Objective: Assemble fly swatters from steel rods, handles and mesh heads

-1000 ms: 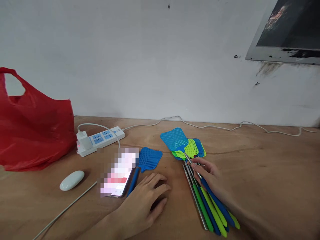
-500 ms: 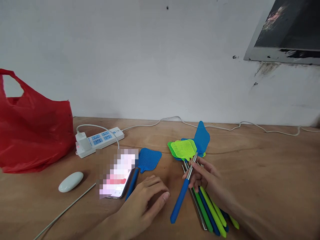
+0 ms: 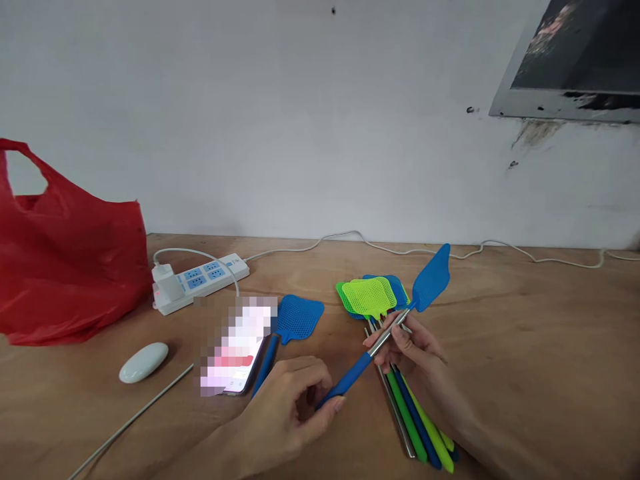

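My right hand [image 3: 407,347] pinches the metal shaft of a blue fly swatter [image 3: 430,280], held above the table with its mesh head tilted up to the right. My left hand [image 3: 290,413] closes its fingers round the end of that swatter's blue handle [image 3: 345,383]. Under my right hand lies a pile of green and blue fly swatters [image 3: 370,297], their handles [image 3: 415,427] pointing toward me. Another blue swatter [image 3: 297,319] lies flat beside a phone [image 3: 235,350] with a lit screen.
A red plastic bag [image 3: 65,267] stands at the left. A white power strip [image 3: 200,277] with a charger and a white cable [image 3: 380,248] run along the wall. A pale oval object [image 3: 144,361] lies near the table's [image 3: 540,347] front left.
My right hand has lifted one blue swatter off the pile and swung it round, head to the right. My left hand has risen from lying flat and taken the handle's end.
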Demonstrator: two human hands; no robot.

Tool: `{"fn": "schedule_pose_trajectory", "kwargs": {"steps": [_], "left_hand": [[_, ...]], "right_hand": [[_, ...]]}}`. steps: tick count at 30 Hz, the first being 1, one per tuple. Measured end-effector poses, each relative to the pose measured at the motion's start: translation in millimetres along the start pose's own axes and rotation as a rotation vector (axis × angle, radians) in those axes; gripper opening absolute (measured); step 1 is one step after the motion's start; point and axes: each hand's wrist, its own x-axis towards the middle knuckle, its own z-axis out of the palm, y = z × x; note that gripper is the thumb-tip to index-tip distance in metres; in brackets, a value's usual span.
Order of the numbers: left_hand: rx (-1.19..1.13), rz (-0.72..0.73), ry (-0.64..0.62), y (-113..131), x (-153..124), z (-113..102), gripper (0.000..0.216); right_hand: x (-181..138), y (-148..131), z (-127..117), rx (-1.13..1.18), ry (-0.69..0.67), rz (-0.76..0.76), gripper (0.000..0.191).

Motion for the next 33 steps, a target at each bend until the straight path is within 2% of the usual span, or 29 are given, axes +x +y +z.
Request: {"fn": "schedule_pose_trajectory", "kwargs": {"steps": [5, 7, 10, 12, 14, 18, 21, 23, 28, 33], "left_hand": [[0.171, 0.185, 0.006, -3, -6, 3, 0.03], [0.257, 0.203, 0.035, -8, -7, 6, 0.03], [0.414, 0.18, 0.089, -13, -5, 6, 0.026], [0.559, 0.108, 0.106, -15, -2, 1, 0.025], [0.727, -0.047, 0.099, -18, 0, -6, 0.027], [0.959, -0.363, -0.001, -20, 2, -21, 0.032], [1.009, -0.419, -0.026, -20, 2, -27, 0.027], [1.025, -0.371, 0.021, -21, 3, -27, 0.021], [1.026, -0.098, 0.18, -31, 3, -20, 0.022], [1.03, 0.02, 0.196, -44, -2, -11, 0.036]], "right_hand": [[15, -11, -21, 0.067, 0.246, -0.214, 0.023], [20, -17, -28, 0.09, 0.29, -0.211, 0.023], [18, -18, -25, 0.055, 0.284, -0.159, 0.026], [13, -14, -19, 0.018, 0.258, -0.125, 0.027], [9, -9, -14, -0.009, 0.232, -0.092, 0.028], [8, -5, -13, -0.023, 0.222, -0.056, 0.029], [11, -6, -13, -0.004, 0.254, -0.019, 0.033], [12, -7, -12, 0.004, 0.267, 0.008, 0.035], [13, -7, -10, -0.006, 0.276, 0.022, 0.037], [12, -6, -11, -0.021, 0.257, 0.026, 0.035]]}}
